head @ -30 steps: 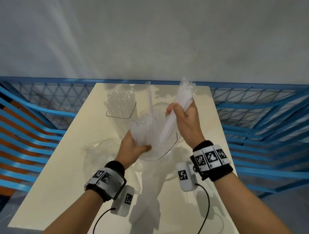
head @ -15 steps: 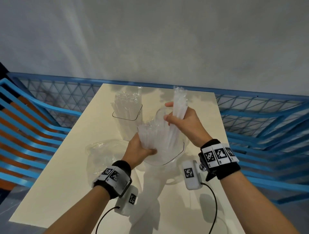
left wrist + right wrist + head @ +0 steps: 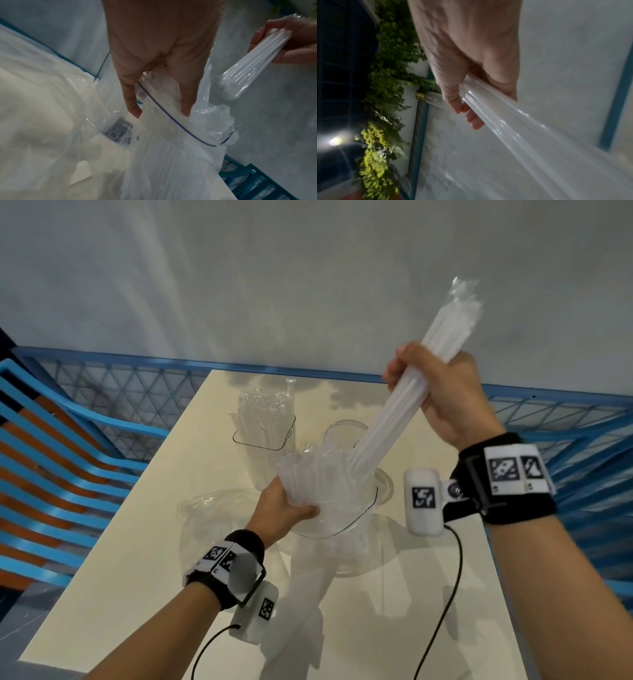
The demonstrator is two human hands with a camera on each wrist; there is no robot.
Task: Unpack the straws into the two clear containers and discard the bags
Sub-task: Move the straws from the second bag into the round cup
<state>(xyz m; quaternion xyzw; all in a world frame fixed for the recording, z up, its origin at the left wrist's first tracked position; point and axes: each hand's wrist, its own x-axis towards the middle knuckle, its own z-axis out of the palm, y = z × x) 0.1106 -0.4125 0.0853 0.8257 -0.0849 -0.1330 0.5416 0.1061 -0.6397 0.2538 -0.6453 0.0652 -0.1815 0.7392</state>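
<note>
Right grip (image 3: 442, 392) clenched round bagged straw bundle (image 3: 390, 419), tilted, lower end beside left grip (image 3: 284, 508). Left grip clutching straws (image 3: 311, 481) at near container (image 3: 346, 529) rim.

White straws (image 3: 404, 405); cream table (image 3: 144, 542); blue railing (image 3: 548, 405); black-white wristbands (image 3: 507, 474).

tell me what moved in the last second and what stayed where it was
The right hand, gripping the long bagged bundle of white straws, lifted up and to the right, drawing it up from the near clear plastic container. The left hand kept holding the straws at that container's rim. The far square clear container stayed put.
</note>
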